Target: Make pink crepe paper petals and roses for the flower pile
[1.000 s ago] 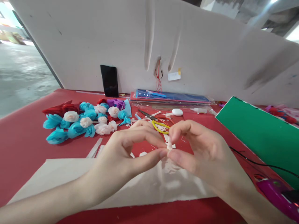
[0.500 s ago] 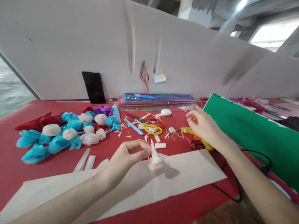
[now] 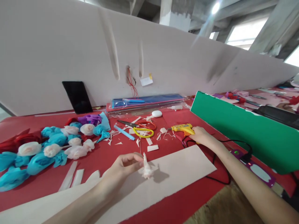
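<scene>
My left hand (image 3: 129, 163) pinches a small white paper flower (image 3: 147, 171) by its side, above a long white paper sheet (image 3: 182, 165). The flower's narrow pointed end is up and its ruffled petals face down. Off to the right, my right hand (image 3: 201, 135) is closed around the handle of a yellow hot glue gun (image 3: 181, 127), whose nozzle points left; the fingertips are partly hidden. Between the hands and the wall lie scissors (image 3: 143, 132) with yellow and red handles, a light blue pen (image 3: 124, 133) and scattered white paper scraps (image 3: 153, 148).
Blue, white, red and purple paper flowers (image 3: 56, 140) are heaped at left. A black phone (image 3: 78, 97) leans on the wall. Wrapped paper packs (image 3: 149, 101) lie at the back. A green board (image 3: 233, 127) stands at right, near a purple power strip (image 3: 254, 169) and black cord.
My right hand has let go of the flower, moved right and closed on the glue gun. My left hand keeps the flower, now lower. The view has turned right.
</scene>
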### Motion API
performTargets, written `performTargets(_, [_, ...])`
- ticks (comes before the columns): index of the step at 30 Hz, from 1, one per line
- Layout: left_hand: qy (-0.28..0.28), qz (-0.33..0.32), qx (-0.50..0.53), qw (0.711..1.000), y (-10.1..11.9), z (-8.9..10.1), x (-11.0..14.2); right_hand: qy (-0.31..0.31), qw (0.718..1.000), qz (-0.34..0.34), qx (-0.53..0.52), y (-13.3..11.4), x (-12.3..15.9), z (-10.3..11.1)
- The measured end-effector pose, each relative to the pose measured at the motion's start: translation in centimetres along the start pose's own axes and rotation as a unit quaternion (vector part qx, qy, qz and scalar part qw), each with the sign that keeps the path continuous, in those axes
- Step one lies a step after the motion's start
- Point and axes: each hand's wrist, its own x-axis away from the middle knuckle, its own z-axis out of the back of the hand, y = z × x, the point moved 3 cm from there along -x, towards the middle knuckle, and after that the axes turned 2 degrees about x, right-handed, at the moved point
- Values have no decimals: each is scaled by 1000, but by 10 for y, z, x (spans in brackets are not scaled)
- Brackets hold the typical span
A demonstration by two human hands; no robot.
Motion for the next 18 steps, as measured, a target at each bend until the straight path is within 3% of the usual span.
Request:
performTargets(9, [-11, -4, 30, 999, 0, -2, 2, 70, 980, -36, -181, -1, 3, 10])
performTargets(11, [-4, -2, 52, 999, 0, -2, 2, 65, 970, -10, -232, -11, 12, 16])
performTargets(16, [-9, 4, 137, 991, 0, -4, 0, -21, 931, 120, -345, -49, 52, 23])
performTargets(18, [-20, 8, 165, 986, -1, -5, -1, -15, 921, 145, -361, -59, 68, 24])
